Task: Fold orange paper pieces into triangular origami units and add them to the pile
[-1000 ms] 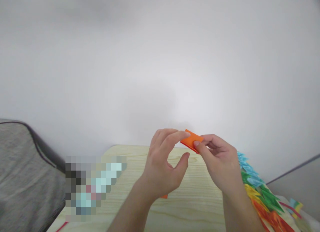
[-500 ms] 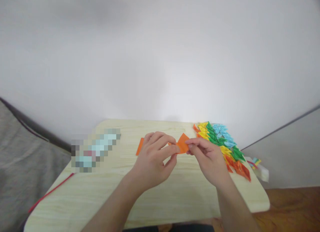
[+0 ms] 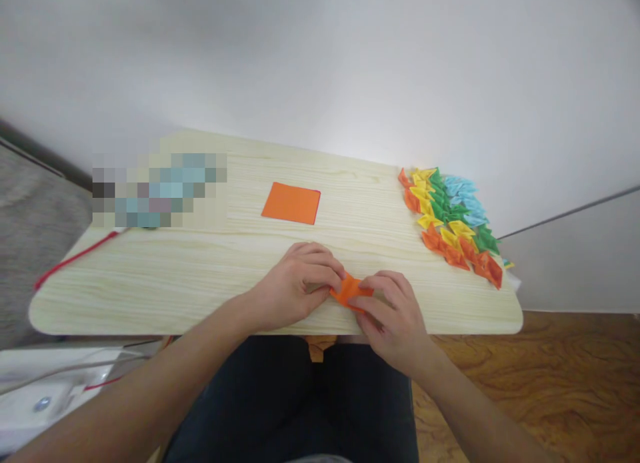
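Near the front edge of the pale wooden table [image 3: 200, 263], a small piece of orange origami paper [image 3: 348, 288] is between my two hands. My left hand [image 3: 305, 283] pinches its left end with thumb and fingers. On the other side, my right hand [image 3: 393, 310] grips the right end, fingers bent over the top. Parts of the paper are hidden under the fingertips, and creases run across its middle. Farther back lies a flat orange stack of paper [image 3: 291, 204], untouched.
Rows of folded paper pieces in orange [image 3: 453, 253], yellow [image 3: 423, 198], green [image 3: 440, 200] and light blue [image 3: 465, 196] sit at the table's right. A blurred-out object [image 3: 170, 190] lies at the left by a red cord [image 3: 75, 260]. A white wall [image 3: 320, 70] stands behind.
The view has tilted down, showing more table and my lap. My hands have lowered toward the front edge with the orange paper, which was opened out; my left hand has gone from loose fingers to a pinch.
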Motion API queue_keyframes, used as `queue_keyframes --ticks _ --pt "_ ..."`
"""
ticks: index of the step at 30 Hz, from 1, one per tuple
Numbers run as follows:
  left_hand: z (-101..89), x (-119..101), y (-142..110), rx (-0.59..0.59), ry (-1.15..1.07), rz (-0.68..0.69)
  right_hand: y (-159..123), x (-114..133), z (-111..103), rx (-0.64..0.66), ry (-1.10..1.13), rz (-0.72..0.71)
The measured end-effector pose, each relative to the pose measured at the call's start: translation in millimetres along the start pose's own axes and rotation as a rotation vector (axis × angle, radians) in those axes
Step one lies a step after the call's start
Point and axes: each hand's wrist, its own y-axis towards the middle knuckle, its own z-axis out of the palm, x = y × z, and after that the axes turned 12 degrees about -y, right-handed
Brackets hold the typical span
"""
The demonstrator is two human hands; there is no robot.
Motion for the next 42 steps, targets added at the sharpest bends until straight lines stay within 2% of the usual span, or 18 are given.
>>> queue_keyframes --ticks 4,8,12,17,23,27,36,42 --pt "-1.9 -5 -4 -0.012 0.220 -0.027 3 2 0 0.039 -0.041 -0.008" --pt "-0.3 -19 -16 0.041 0.337 -0.010 1 8 -3 0.123 -0.025 0.027" --pt "2.9 -26 -28 0.117 0.349 -0.018 0 10 -6 0.113 0.031 0.083" --pt "6.3 -22 -36 0.068 0.342 -0.022 -1 15 -5 0.095 0.078 0.247" --pt "8.1 -22 -40 0.044 0.306 -0.032 6 18 -1 0.100 0.002 0.371" --pt "8.5 -21 -40 0.047 0.271 -0.026 14 18 -5 0.156 -0.027 0.391" --pt "8.3 -22 -38 0.057 0.284 -0.030 23 17 -8 0.223 -0.041 0.334" --pt "8.3 -24 -38 0.040 0.279 -0.031 24 19 -5 0.200 -0.040 0.392"
